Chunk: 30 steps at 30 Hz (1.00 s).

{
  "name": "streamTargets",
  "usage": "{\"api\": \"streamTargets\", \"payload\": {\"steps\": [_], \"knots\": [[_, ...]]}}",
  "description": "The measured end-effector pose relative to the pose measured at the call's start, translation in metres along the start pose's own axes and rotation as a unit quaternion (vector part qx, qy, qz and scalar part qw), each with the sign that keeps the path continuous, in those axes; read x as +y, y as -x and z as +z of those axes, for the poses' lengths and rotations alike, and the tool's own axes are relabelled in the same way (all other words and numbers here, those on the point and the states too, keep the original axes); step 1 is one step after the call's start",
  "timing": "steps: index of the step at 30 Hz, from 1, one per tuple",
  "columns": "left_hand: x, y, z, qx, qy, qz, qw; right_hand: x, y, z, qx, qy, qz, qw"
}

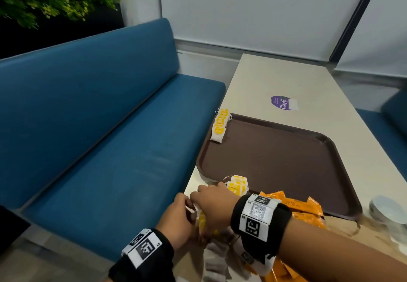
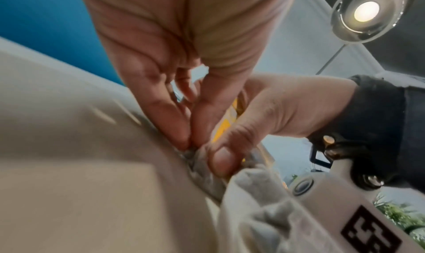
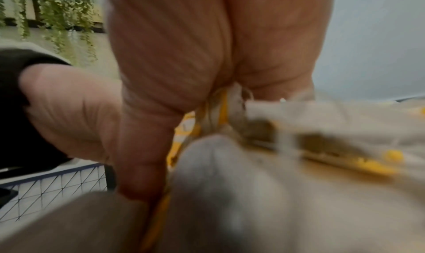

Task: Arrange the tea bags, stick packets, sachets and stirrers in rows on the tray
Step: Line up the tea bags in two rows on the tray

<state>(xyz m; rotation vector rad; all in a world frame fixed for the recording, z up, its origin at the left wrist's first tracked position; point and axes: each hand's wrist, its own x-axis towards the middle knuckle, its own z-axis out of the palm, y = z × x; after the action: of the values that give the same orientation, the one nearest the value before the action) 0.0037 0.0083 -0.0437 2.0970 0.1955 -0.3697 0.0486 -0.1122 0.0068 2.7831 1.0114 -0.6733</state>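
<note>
A brown tray (image 1: pixel 286 156) lies on the beige table (image 1: pixel 308 83). A row of yellow-tagged tea bags (image 1: pixel 220 125) stands at its far left corner. More tea bags (image 1: pixel 237 185) are heaped at its near left corner. Orange stick packets (image 1: pixel 297 206) lie by the near rim. At the table's near left edge my left hand (image 1: pixel 176 212) and right hand (image 1: pixel 209 202) meet over a bunch of tea bags (image 1: pixel 201 222). In the left wrist view my left hand (image 2: pixel 188 142) pinches the bags' grey paper (image 2: pixel 200 168), and the right thumb (image 2: pixel 223 160) clamps them. The right wrist view is blurred; yellow tags (image 3: pixel 223 109) show under the palm.
A blue bench (image 1: pixel 99 127) runs along the table's left side. A white bowl (image 1: pixel 387 213) stands at the right, near the tray's corner. A purple sticker (image 1: pixel 283 103) marks the table beyond the tray. Crumpled grey-white bags (image 1: pixel 215 257) and more orange packets (image 1: pixel 279 270) lie under my right forearm.
</note>
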Motion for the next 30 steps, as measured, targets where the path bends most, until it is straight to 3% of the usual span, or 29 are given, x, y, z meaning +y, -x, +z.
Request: {"api": "streamTargets", "payload": {"steps": [9,15,18,24,30], "knots": [[0.003,-0.012,-0.01,-0.026,0.035,0.009,0.999,0.02,-0.003,-0.005,0.0,-0.098,-0.014,0.995],[0.011,-0.007,-0.013,-0.101,-0.069,0.0,0.993,0.032,-0.008,-0.008,0.044,-0.15,0.002,0.988],[0.009,-0.008,-0.007,-0.09,-0.094,-0.005,0.992,0.033,-0.008,-0.006,0.038,-0.136,0.008,0.99],[0.007,-0.018,-0.005,-0.071,-0.044,0.018,0.996,0.025,-0.008,-0.005,0.013,-0.084,-0.008,0.996],[0.007,-0.015,-0.004,-0.046,0.097,0.014,0.994,0.023,-0.004,-0.007,0.035,-0.116,-0.001,0.993]]}}
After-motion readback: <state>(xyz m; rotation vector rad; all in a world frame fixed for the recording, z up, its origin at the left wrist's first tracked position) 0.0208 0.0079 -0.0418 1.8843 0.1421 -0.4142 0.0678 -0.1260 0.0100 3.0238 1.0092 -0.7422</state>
